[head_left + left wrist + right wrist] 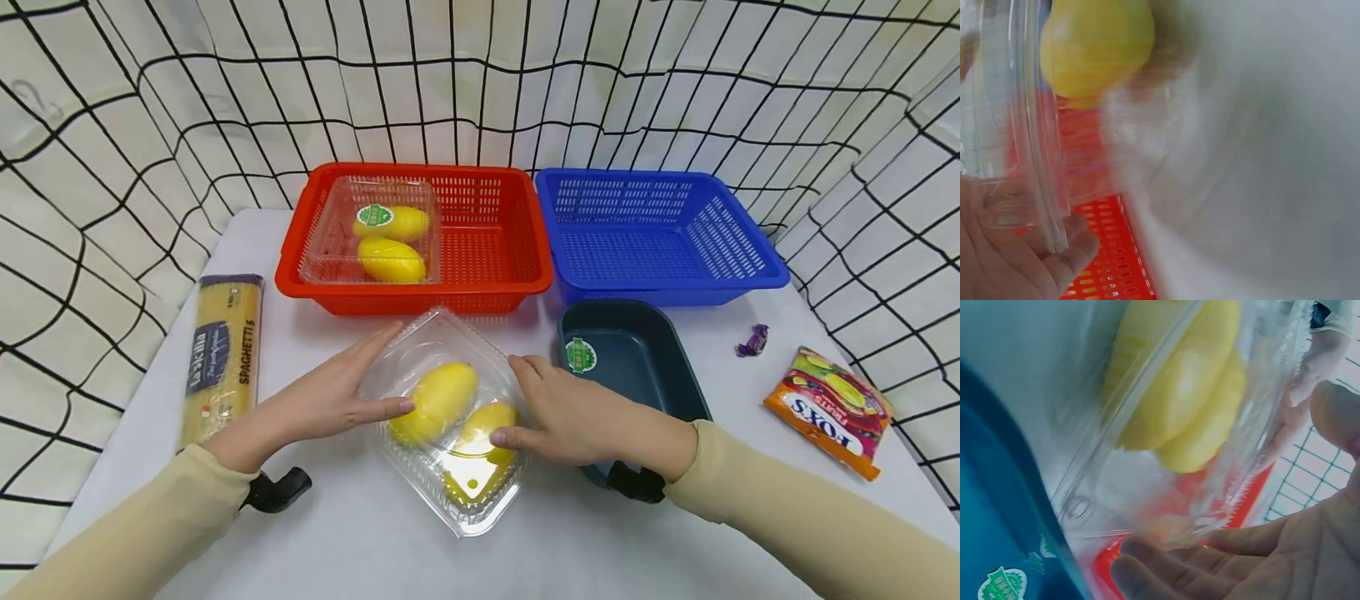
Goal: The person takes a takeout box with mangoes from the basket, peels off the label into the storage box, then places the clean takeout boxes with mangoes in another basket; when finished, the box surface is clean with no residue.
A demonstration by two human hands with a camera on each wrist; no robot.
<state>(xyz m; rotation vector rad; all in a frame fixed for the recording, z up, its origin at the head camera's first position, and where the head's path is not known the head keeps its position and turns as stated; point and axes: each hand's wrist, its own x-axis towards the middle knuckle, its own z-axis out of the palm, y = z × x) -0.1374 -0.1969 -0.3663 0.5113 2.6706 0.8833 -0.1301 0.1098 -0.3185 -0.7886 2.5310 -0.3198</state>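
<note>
A clear plastic clamshell box (465,329) with two yellow mangoes (442,396) inside lies turned cornerwise in front of the red basket. My left hand (337,396) holds its left side, with the thumb over the lid; in the left wrist view, the fingers (1075,253) reach round the rim. On the right side, my right hand (566,412) grips the box, thumb above the lid. From the right wrist, its fingers (1166,569) meet a lower corner of the box. The mangoes (1185,381) show through the plastic there.
A red basket (495,287) holds another clear box (337,221) of mangoes with a green sticker. To its right stands a blue basket (675,292). A dark teal tray (637,350) sits beneath my right forearm. Spaghetti (225,342), a purple-wrapped sweet (753,340) and a Fox's bag (832,408) lie outward.
</note>
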